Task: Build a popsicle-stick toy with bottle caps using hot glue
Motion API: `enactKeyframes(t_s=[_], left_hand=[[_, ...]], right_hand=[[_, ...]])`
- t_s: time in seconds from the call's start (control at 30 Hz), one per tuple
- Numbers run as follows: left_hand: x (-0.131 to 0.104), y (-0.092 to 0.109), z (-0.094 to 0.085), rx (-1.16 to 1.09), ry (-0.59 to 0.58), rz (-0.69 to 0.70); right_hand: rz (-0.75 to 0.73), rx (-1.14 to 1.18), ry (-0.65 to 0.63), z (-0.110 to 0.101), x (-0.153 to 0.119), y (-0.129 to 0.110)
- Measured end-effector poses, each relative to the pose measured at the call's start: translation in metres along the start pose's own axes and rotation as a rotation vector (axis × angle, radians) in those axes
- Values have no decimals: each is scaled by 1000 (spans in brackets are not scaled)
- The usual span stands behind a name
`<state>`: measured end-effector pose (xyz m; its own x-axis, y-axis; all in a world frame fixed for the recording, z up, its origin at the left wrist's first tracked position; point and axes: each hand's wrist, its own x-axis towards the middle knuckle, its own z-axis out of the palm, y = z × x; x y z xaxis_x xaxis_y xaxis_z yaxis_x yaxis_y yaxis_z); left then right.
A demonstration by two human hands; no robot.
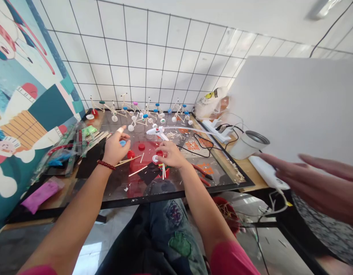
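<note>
My left hand (115,147), with a red bead bracelet at the wrist, curls its fingers around a small blue cap (123,143). Lower and to the right, my right hand (171,153) pinches a small white cap (155,158) at its fingertips. Just above that hand lies a white glue gun (157,131) with a cord. Red caps (141,146) and thin wooden sticks (138,170) are scattered between and below the hands. Part of what sits under my right fingers is hidden.
Several stick-and-cap models (144,114) stand along the table's back. Plastic-bagged supplies (59,152) and a pink packet (42,194) lie left. Red-handled pliers (202,173), a power strip (218,130) and a white can (248,145) are right. Another person's blurred hands (322,183) reach in.
</note>
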<state>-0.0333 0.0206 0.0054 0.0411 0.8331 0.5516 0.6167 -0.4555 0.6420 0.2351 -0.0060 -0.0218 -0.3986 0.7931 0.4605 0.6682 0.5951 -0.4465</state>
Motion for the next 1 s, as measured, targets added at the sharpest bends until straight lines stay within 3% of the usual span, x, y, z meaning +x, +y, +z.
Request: enactKeyframes(t_s=[0.3,0.6,0.83,1.0], left_hand=[[-9,11,5,224,-300,139],[-13,0,9,373,-482,97],[-12,0,8,414,-496,44],[-13,1,9,411,-472,70]], right_hand=[[-4,-92,-67,2,-1,-7],[23,-72,-99,3,1,-12],[62,-102,-167,3,3,-17],[60,-70,-135,4,3,-12]])
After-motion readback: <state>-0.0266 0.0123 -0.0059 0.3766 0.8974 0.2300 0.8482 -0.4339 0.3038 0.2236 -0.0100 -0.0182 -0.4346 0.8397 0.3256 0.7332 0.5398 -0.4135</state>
